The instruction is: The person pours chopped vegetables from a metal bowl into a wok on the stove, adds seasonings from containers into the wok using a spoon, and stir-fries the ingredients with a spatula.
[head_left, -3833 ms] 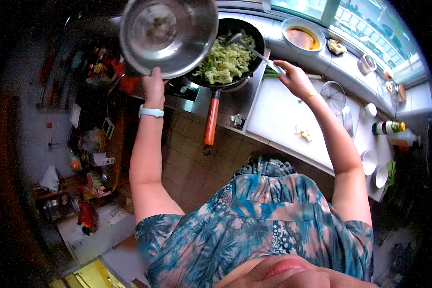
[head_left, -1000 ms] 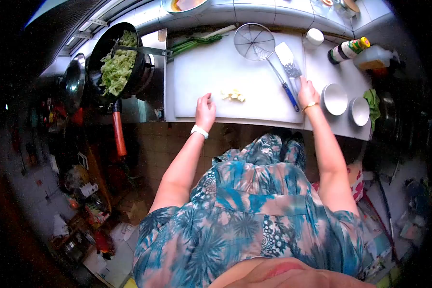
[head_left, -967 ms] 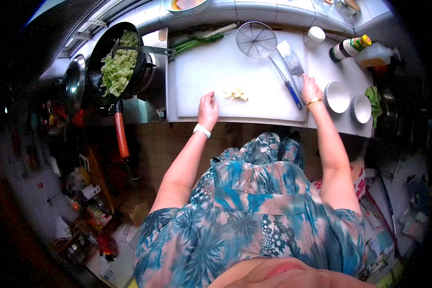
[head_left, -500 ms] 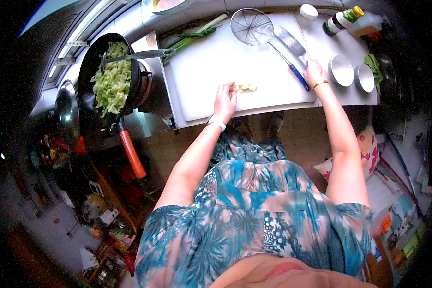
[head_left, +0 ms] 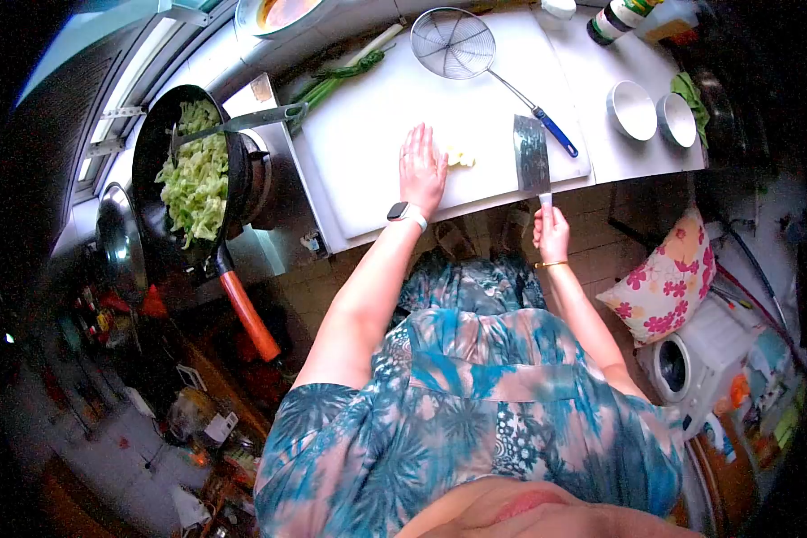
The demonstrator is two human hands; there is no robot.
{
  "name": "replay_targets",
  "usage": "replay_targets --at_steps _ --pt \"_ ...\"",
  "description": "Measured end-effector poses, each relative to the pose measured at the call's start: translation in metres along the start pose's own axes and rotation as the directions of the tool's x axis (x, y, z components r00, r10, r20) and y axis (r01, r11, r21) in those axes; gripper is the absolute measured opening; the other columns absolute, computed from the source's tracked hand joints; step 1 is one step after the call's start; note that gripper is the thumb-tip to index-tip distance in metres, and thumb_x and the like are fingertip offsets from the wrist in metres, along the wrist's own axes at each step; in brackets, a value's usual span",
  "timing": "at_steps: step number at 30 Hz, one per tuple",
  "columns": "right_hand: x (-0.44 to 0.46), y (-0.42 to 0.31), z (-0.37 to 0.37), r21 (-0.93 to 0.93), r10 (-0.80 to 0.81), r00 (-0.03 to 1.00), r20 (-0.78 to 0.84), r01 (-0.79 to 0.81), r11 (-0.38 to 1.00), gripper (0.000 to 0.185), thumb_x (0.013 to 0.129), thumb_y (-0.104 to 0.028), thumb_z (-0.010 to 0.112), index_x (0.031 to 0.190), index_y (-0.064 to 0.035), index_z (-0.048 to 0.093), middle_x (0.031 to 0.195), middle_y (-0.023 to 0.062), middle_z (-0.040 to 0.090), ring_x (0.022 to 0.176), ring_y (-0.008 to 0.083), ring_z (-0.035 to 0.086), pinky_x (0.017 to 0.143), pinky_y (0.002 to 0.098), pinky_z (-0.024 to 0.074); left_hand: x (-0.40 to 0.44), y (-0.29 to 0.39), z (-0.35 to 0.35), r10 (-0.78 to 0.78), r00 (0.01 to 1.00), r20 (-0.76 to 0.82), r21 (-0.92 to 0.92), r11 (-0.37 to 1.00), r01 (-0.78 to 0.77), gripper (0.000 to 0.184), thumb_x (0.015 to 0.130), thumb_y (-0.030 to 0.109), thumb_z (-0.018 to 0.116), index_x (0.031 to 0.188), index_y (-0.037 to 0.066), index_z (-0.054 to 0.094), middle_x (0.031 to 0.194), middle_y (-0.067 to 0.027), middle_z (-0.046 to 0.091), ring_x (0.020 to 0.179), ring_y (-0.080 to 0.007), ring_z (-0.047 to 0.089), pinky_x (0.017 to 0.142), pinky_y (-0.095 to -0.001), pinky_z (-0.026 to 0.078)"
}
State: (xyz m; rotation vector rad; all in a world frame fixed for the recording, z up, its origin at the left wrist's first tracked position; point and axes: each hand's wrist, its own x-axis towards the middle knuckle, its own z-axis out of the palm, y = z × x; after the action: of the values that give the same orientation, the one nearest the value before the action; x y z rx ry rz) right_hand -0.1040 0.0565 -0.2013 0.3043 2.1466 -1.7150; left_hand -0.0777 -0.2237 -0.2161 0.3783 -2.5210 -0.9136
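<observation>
**Cleaver in the right hand, left hand spread flat by the pale pieces!**

And here is the right hand (head_left: 551,231), low at the front edge of the white board (head_left: 368,152), its fingers wrapped snugly around the handle of a cleaver (head_left: 531,152). The broad dark blade points away from the body, reaching over the near edge of the board; whether it touches the surface, I cannot tell.

Over to the left hand (head_left: 423,175): nothing in its grip, back turned up, fingers straight out and close together over the board. Contact with the surface is hard to judge from above. Just beside it, on the side facing the cleaver, sits a small cluster of pale chopped pieces (head_left: 462,158), partly hidden by the hand, with bare board between them and the blade.

Behind the cleaver lies a wire skimmer (head_left: 453,43), its blue grip slanting toward the blade. Long green stalks (head_left: 341,76) lie along the board's far left. Past the board, two white bowls stand close together on the table (head_left: 592,81), the larger (head_left: 632,110) nearer the cleaver than the smaller (head_left: 677,121). And on the left, a black wok (head_left: 148,148) holds chopped greens (head_left: 195,184), a spatula (head_left: 251,120) leaning across its rim!
</observation>
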Motion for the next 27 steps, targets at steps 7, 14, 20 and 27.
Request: replay_targets --at_steps 7,14,20,27 --pt "-0.004 0.013 0.040 -0.034 0.068 0.989 0.129 -0.064 0.997 0.033 0.098 -0.038 0.047 0.081 -0.0099 0.051 0.055 -0.0046 0.041 0.040 0.0046 0.039 0.034 0.0210 0.0306 0.009 0.007 0.015 0.063 0.998 0.009 0.050 0.997 -0.064 0.055 0.092 0.029 0.051 0.137 -0.001 0.038 0.144 -0.0203 0.036 0.136 -0.0357 0.029 0.113 -0.0459 0.020" --pt "-0.017 0.015 0.081 0.003 0.068 0.987 0.147 -0.070 0.998 0.033 0.096 -0.037 0.052 0.078 -0.0092 0.051 0.055 -0.0043 0.045 0.039 0.0050 0.040 0.034 0.0219 0.0326 0.008 0.015 0.025 0.051 0.999 -0.009 0.006 0.999 -0.051 0.060 0.091 0.033 0.052 0.138 -0.001 0.037 0.146 -0.0202 0.032 0.138 -0.0367 0.025 0.113 -0.0468 0.018" --pt "-0.027 0.012 0.102 -0.018 0.069 0.971 0.229 -0.067 0.998 0.034 0.095 -0.039 0.053 0.078 -0.0089 0.050 0.056 -0.0038 0.045 0.040 0.0058 0.040 0.034 0.0221 0.0327 0.006 0.028 0.022 0.068 0.998 0.016 -0.026 0.997 -0.068 0.059 0.087 0.022 0.057 0.137 -0.002 0.037 0.146 -0.0225 0.031 0.137 -0.0370 0.027 0.114 -0.0450 0.020" --pt "-0.029 -0.017 0.098 0.047 0.153 0.915 0.375 -0.183 0.982 0.034 0.097 -0.039 0.049 0.080 -0.0096 0.048 0.055 -0.0033 0.041 0.039 0.0057 0.036 0.033 0.0220 0.0269 0.012 0.039 0.014 0.122 0.992 0.023 0.041 0.992 -0.123 0.050 0.087 0.015 0.053 0.131 -0.005 0.043 0.144 -0.0228 0.034 0.138 -0.0349 0.026 0.114 -0.0450 0.021"
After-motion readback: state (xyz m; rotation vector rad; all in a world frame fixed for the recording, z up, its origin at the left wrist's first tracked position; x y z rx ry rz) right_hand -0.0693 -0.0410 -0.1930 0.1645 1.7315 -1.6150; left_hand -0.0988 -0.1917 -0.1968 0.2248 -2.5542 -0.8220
